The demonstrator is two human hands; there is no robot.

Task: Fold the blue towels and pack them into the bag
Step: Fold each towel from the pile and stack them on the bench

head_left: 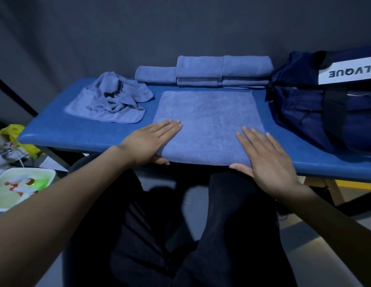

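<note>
A blue towel (207,119) lies flat on the blue padded table (76,131), its near edge hanging slightly over the front. My left hand (151,141) rests flat on the towel's near left corner, fingers straight, thumb under the edge. My right hand (265,158) presses flat on the near right part, thumb at the front edge. A crumpled blue towel (112,100) lies at the left. Folded blue towels (221,70) are stacked at the back, one more folded towel (155,74) beside them. The dark navy bag (325,104) stands at the right.
A dark wall rises right behind the table. On the floor at the left are a yellow bag (14,133) and a pale green tray (21,187) with small items. My dark-trousered legs are below the table's front edge.
</note>
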